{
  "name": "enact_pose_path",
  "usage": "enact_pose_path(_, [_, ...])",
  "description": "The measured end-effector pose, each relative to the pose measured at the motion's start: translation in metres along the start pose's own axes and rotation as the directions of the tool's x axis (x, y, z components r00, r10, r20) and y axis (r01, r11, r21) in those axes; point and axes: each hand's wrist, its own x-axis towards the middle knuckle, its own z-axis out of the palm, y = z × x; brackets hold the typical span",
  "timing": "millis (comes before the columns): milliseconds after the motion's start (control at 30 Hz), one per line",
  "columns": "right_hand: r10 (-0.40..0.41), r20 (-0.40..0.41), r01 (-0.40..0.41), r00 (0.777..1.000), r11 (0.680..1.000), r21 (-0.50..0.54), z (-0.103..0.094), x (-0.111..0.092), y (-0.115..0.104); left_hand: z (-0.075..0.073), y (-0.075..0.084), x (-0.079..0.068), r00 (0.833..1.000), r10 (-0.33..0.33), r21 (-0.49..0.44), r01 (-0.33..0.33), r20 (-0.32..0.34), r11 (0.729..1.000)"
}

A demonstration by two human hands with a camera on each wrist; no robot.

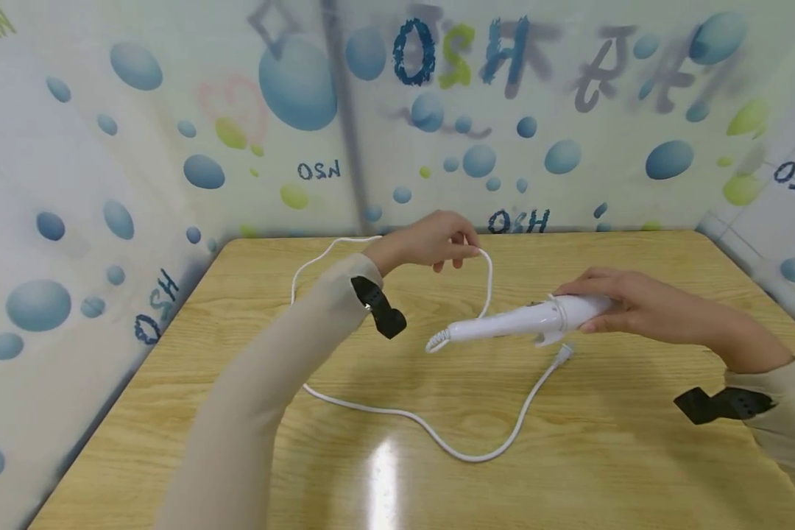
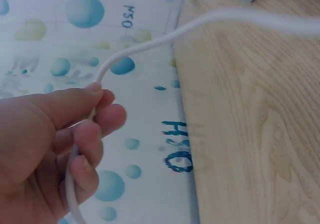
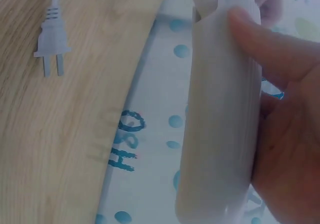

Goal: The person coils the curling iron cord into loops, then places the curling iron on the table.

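In the head view my right hand [image 1: 626, 302] grips the wide end of a white hair styling iron [image 1: 513, 322], which is held above the table with its cord end pointing left. Thumb and fingers wrap its smooth white casing [image 3: 217, 119] in the right wrist view. My left hand [image 1: 433, 239] pinches the white power cord [image 1: 489, 283] between thumb and fingers, a short way from the iron. The left wrist view shows the cord [image 2: 145, 45] running through the curled fingers. The two-pin plug [image 3: 52, 41] lies on the table below the iron.
The rest of the cord [image 1: 397, 411] loops over the wooden table [image 1: 603, 456], from the back left round to the plug. A wall sheet [image 1: 384, 158] printed with bubbles and letters stands behind the table's back edge. Black straps [image 1: 379, 309] circle both wrists.
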Motion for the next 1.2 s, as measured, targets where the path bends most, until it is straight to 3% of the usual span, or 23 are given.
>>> enact_pose_path(200, [0.194, -0.020, -0.194, 0.981, 0.981, -0.013, 0.005, 0.002, 0.009, 0.000, 0.018, -0.022, 0.984, 0.048, -0.013, -0.051, -0.174, 0.999])
enact_pose_path(367, [0.260, -0.105, -0.263, 0.960, 0.965, -0.010, 0.004, 0.003, 0.012, 0.006, 0.027, -0.045, 0.966, 0.059, -0.112, -0.089, -0.250, 0.990])
enact_pose_path(467, [0.294, -0.175, -0.301, 0.939, 0.954, -0.012, 0.001, 0.004, 0.012, 0.009, 0.027, -0.058, 0.972, 0.071, -0.188, -0.115, -0.225, 0.975])
enact_pose_path(600, [0.337, -0.259, -0.346, 0.905, 0.938, 0.011, -0.004, 0.005, 0.010, 0.016, 0.020, -0.069, 0.978, 0.089, -0.183, -0.124, -0.189, 0.975])
enact_pose_path(700, [0.352, -0.290, -0.361, 0.890, 0.932, 0.023, -0.006, 0.005, 0.007, 0.023, 0.013, -0.071, 0.981, 0.075, -0.168, -0.105, -0.179, 0.980])
enact_pose_path(833, [0.362, -0.303, -0.367, 0.882, 0.929, 0.044, -0.006, 0.004, 0.004, 0.031, 0.001, -0.071, 0.988, 0.007, -0.244, -0.044, -0.153, 0.969])
enact_pose_path(967, [0.321, -0.320, -0.314, 0.891, 0.946, 0.076, -0.005, 0.001, 0.002, 0.037, -0.016, -0.069, 0.990, -0.033, -0.315, -0.011, -0.134, 0.949])
enact_pose_path(1200, [0.208, -0.310, -0.210, 0.928, 0.977, 0.027, -0.001, -0.003, -0.002, 0.038, -0.039, -0.066, 0.999, 0.012, -0.310, -0.026, -0.047, 0.950])
